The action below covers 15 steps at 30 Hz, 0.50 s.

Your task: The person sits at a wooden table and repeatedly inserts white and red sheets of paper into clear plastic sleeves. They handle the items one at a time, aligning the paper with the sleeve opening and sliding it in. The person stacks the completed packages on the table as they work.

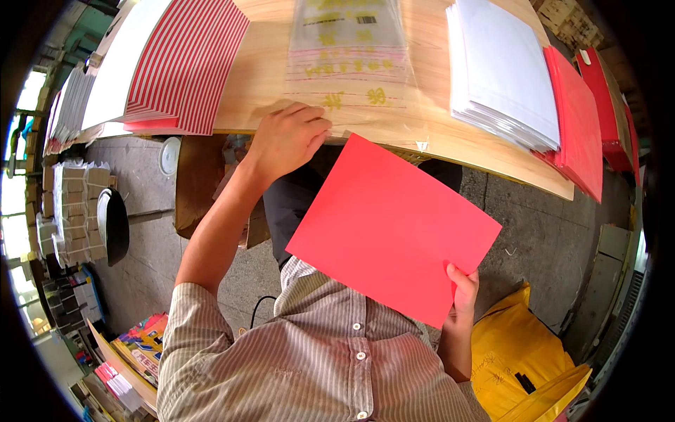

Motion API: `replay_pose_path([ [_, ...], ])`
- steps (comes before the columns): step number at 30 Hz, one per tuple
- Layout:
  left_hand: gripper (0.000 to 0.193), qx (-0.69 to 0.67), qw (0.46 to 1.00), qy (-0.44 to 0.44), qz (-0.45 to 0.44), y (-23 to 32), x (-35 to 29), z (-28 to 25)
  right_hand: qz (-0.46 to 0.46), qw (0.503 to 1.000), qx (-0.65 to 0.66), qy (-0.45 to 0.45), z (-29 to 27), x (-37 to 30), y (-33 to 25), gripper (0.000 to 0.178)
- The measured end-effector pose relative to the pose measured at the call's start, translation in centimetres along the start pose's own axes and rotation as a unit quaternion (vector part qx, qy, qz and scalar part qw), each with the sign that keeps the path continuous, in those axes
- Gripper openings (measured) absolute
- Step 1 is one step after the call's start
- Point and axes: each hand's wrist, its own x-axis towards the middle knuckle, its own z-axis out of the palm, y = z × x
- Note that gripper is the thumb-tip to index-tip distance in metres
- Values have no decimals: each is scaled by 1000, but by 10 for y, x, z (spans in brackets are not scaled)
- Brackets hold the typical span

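Observation:
My right hand (463, 290) grips a flat red rectangular card or folder (397, 225) by its near right corner. The thumb lies on top and the other fingers are hidden underneath. The red piece is tilted, over my lap and just off the table's front edge. My left hand (292, 135) rests at that edge with its fingers curled closed, beside the near end of a clear plastic bag (348, 70) with yellow and red print. Whether it pinches the bag's edge cannot be made out.
A stack of red-and-white striped sheets or folders (190, 63) stands at the table's left. White plastic-sleeved packets (503, 77) and red folders (578, 119) pile up at the right. Below are a cardboard box (200, 183), a yellow bag (524, 359) and wrapped bundles (77, 211).

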Motion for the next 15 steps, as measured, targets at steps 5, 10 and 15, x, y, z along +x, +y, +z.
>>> replay_pose_path([
  [5,10,-47,999,11,-1,-4,3,-1,-4,1000,-4,-2,-3,0,-1,44],
  [10,9,-33,999,19,-4,-5,3,4,-9,1000,7,15,0,-1,-2,45],
  [15,11,-37,999,20,-14,2,7,4,-11,1000,13,10,5,-1,-4,45],
])
